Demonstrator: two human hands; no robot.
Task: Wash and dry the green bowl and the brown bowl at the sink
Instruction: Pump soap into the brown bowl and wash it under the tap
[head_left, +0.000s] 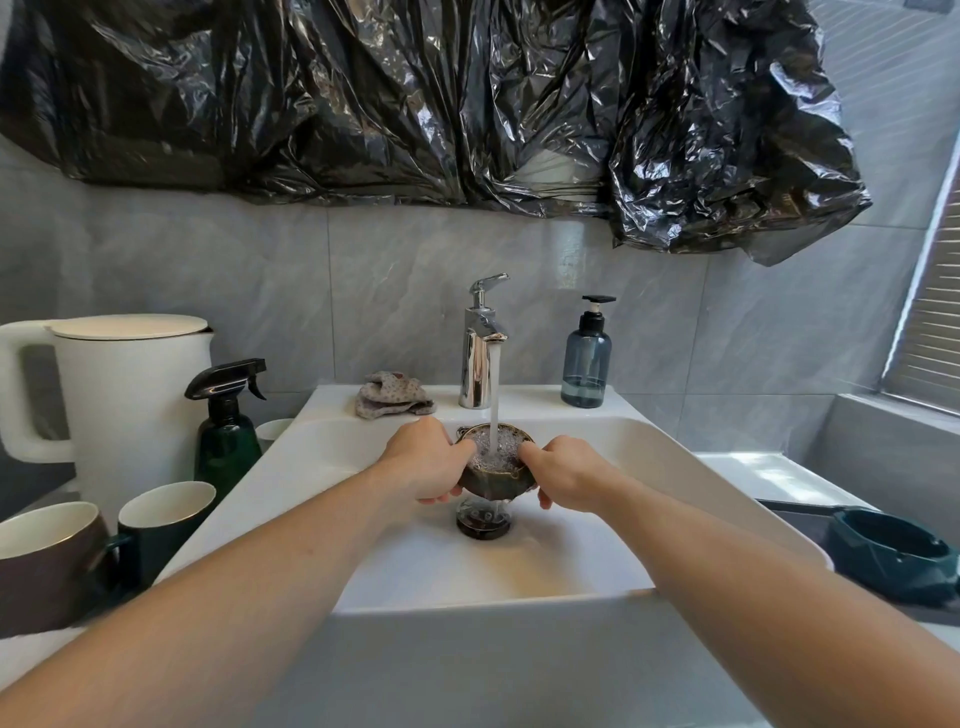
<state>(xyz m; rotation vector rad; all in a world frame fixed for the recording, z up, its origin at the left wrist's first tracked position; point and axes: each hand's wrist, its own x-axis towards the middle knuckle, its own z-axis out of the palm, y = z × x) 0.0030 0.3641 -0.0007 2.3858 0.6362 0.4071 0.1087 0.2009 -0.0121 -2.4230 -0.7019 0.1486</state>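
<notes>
brown bowl (496, 475) gripped both sides, left hand (423, 460), right hand (569, 473), arms outstretched.

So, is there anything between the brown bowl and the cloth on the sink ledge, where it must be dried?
Nothing visible. Both hands hold the brown bowl under the water stream; the cloth lies behind and left on the ledge, beside the faucet.

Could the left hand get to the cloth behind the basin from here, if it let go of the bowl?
Probably yes. The cloth lies on the sink ledge just behind the left hand, left of the tap, with nothing between them. That hand now holds the brown bowl with the right hand.
</notes>
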